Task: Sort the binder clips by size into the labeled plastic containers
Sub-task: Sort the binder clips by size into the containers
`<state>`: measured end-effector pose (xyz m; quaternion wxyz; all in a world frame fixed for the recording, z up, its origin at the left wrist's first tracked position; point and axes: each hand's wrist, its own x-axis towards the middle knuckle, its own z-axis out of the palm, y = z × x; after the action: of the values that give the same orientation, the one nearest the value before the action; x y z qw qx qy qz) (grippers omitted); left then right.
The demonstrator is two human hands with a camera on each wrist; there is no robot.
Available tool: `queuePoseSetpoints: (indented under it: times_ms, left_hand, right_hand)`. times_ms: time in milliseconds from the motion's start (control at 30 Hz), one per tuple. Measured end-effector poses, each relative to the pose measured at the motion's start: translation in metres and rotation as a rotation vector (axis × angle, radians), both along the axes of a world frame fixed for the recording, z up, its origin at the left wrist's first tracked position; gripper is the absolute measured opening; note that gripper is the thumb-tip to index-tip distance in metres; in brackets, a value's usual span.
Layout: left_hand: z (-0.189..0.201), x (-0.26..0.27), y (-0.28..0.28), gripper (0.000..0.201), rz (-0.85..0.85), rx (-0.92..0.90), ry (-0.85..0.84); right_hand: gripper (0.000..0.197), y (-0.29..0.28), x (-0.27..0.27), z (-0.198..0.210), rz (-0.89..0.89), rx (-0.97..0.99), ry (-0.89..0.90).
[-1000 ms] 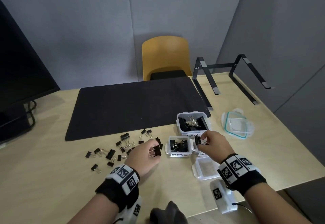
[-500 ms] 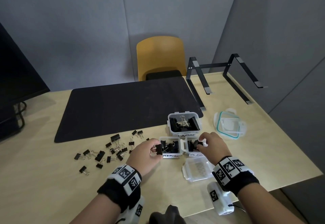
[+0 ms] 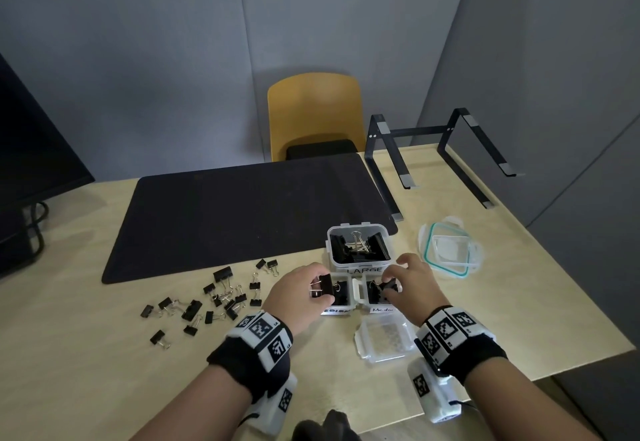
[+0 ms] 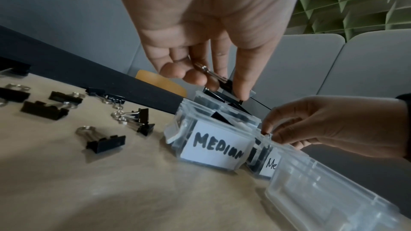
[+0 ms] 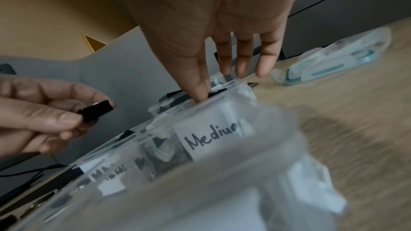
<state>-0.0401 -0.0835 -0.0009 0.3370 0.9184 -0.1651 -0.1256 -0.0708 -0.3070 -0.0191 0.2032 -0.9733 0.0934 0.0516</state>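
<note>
My left hand [image 3: 300, 293] pinches one black binder clip [image 3: 325, 287] between thumb and fingers, held just above the open box marked MEDIUM [image 4: 214, 144], the left of two small boxes. My right hand [image 3: 412, 286] reaches into the second box, labelled Medium [image 5: 213, 140], at 3 o'clock of the first. Its thumb and forefinger close on a clip [image 3: 388, 285] at the rim while the other three fingers stay straight and spread. The wrist view is blurred here, so how firm that hold is I cannot tell.

Risks, as I judge them:
- The held clip is slightly tilted. Released over the rim and not the opening, it could hang on the wall or drop to the desk [image 3: 104, 371].
- Both small boxes touch and look light, so a sideways nudge from either hand could shift or tip them.
- Two labels read alike, so a clip could easily go into the wrong box without my noticing.

Count:
- Labelled boxes: three, with LARGE [image 3: 360, 244] at 12 o'clock of the pair.
- Loose lids: two, a clear one [image 3: 386, 338] at 6 o'clock and a teal-sealed one [image 3: 450, 250] at 2 o'clock.
- Unsorted clips [image 3: 221, 296] at 9 o'clock: roughly twenty. They overlap, so no exact figure.
- Clips in hand: two.
</note>
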Motion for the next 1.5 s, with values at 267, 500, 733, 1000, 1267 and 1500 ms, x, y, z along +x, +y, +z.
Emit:
queuePoseSetpoints:
  times_ms: [267, 500, 733, 1000, 1267, 1500]
  left_hand:
    - [0.000, 0.002, -0.004, 0.037, -0.008, 0.006, 0.009]
    - [0.003, 0.008, -0.021, 0.038, -0.048, -0.015, -0.008]
    - [0.005, 0.010, -0.057, 0.042, -0.138, 0.021, 0.018]
    - [-0.003, 0.007, -0.090, 0.041, -0.235, 0.102, -0.028]
    - [-0.012, 0.009, -0.083, 0.038, -0.208, 0.153, -0.125]
    - [-0.021, 0.004, -0.075, 0.026, -0.239, 0.233, -0.148]
  right_hand:
    - [0.019, -0.009, 0.000, 0.001, -0.061, 0.168, -0.015]
    - [0.027, -0.034, -0.007, -0.009, -0.277, 0.360, 0.037]
    - [0.011, -0.042, -0.019, -0.026, -0.263, 0.635, 0.126]
    - [0.010, -0.043, -0.019, -0.023, -0.289, 0.724, 0.123]
    - [0.009, -0.044, -0.019, -0.025, -0.293, 0.744, 0.113]
    - [0.038, -0.044, -0.014, -0.025, -0.266, 0.650, 0.185]
